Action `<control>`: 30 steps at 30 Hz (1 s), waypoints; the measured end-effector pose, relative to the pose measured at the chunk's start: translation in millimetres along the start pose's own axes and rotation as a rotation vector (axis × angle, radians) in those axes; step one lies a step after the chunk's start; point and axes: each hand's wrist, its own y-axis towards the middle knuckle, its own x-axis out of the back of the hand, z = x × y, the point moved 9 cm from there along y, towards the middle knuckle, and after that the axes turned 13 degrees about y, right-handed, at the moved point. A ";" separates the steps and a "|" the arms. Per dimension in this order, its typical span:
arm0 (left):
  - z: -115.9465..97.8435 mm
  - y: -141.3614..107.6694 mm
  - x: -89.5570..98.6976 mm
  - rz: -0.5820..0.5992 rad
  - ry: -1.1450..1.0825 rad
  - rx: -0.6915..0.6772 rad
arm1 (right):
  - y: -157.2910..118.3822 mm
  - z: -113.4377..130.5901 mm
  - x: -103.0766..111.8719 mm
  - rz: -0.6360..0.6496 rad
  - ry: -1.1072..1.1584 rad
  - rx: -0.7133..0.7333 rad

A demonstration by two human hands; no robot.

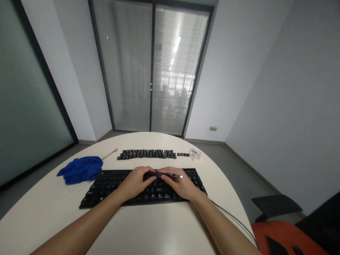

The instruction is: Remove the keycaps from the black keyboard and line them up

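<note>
A black keyboard (159, 197) lies on the pale round table (138, 226), with both hands over its middle. My right hand (178, 181) is closed round a slim, dark tool (172, 175) with a shiny end pointing right. The tool's other end reaches toward the left fingers, low over the keys. My left hand (139, 180) has its thumb and fingers bent close together at the keyboard's upper part; what lies between them is too small to make out. Beyond the keyboard, loose black keycaps (146, 154) stand in rows.
A blue cloth (81, 170) lies left of the keyboard, beside a thin white stick or brush (109, 153). A crumpled clear bag (195, 153) sits at the back right. The keyboard's cable (233, 217) runs off the right edge near an orange chair (287, 237).
</note>
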 end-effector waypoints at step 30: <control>8.4 0.6 -4.9 0.041 -0.001 0.049 | -0.4 -12.8 4.6 -0.048 -0.041 -0.060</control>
